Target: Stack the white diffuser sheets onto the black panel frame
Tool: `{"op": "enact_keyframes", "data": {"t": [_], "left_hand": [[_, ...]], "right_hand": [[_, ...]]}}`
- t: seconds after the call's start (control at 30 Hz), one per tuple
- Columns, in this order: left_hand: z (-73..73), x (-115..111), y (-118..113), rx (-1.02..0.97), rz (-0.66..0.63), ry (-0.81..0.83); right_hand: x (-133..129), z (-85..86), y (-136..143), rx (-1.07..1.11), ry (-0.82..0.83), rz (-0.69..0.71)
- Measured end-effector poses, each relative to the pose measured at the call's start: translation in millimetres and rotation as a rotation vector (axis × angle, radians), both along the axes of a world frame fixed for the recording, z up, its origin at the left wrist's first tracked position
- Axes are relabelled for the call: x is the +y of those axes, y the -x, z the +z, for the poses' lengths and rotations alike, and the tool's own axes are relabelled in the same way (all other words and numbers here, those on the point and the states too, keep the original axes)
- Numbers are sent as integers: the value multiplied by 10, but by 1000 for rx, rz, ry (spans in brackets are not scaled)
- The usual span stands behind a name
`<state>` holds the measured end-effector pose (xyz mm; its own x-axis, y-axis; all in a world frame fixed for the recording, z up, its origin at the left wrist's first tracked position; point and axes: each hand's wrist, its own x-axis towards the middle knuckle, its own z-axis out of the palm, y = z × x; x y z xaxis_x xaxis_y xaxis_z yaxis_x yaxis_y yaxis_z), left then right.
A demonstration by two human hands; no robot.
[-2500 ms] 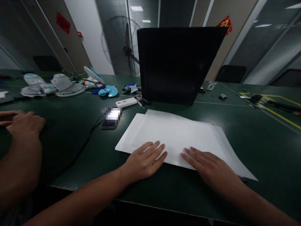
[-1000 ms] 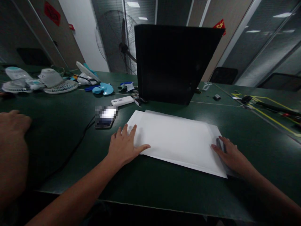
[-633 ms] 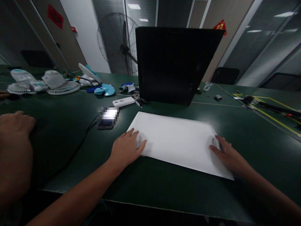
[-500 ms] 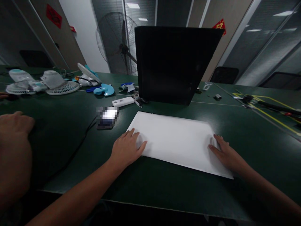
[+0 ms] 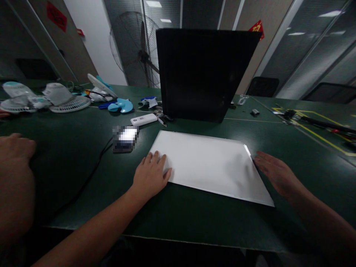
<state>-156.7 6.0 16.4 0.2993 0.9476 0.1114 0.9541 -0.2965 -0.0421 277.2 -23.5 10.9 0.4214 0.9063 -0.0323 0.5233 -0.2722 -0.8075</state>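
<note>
Right hand (image 5: 275,173) has been moved outward, off the paper (image 5: 200,159), since half a second ago; its thumb, laid over the right edge then, is no longer seen on top. Left hand (image 5: 151,175) has been kept in place. Against the oldest frame, layers have been lined up: no step between sheets can be made out now.

Near side first. Paper is laid flat on the table (image 5: 189,222), mid-scene, between the two hands. Long axis is set left to right, right end a bit nearer.

Left hand is the closer one: contact is made at the left near corner, palm down, fingers slightly spread, thumb apart, nothing seen gripped. Right hand is held at the right edge, fingers straight and together, nothing seen in it; whether that edge is touched can't be told. Key relation: paper lies to the left of the right hand, its short right edge faced by those fingers.

Another person's hand (image 5: 16,146) is rested at far left, well apart from the paper. Phone (image 5: 125,139), screen pixelated, is placed beyond the left hand; white stick (image 5: 144,119) just past it. Black panel (image 5: 205,74) is stood upright beyond the paper. Blue blades (image 5: 121,106) and fan parts (image 5: 71,105) are left farther off, left side. Floor fan (image 5: 144,56) is parked behind the table.
</note>
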Motion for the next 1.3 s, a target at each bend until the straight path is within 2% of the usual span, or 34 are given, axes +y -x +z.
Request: {"op": "enact_keyframes", "data": {"t": [0.1,0.23,0.4,0.6,0.7,0.87,0.93,1.07,1.13,1.23,1.3], "left_hand": [[-11,-1,-7,25,-21,10],[13,3,-10,49,-23,20],[62,-2,-15,59,-27,42],[51,3,-13,35,-26,37],[42,12,-2,19,-32,38],[43,19,3,24,-61,25],[47,14,1,33,-60,15],[80,-20,37,-24,-37,-92],[101,-48,69,-102,-172,-200],[104,-95,76,-214,-607,-355],[94,-125,40,-246,-795,-475]], "right_hand": [[33,155,-41,492,-66,-98],[80,323,-38,650,-30,-147],[99,386,42,623,-77,-106],[94,267,-38,517,-164,-78],[70,227,-58,605,-195,-69],[-5,257,64,679,-115,-26],[-12,269,131,565,-63,-41],[32,283,213,148,36,-166],[49,299,203,54,47,-176],[23,313,97,26,77,-190],[-39,288,-24,-56,95,-190]]}}
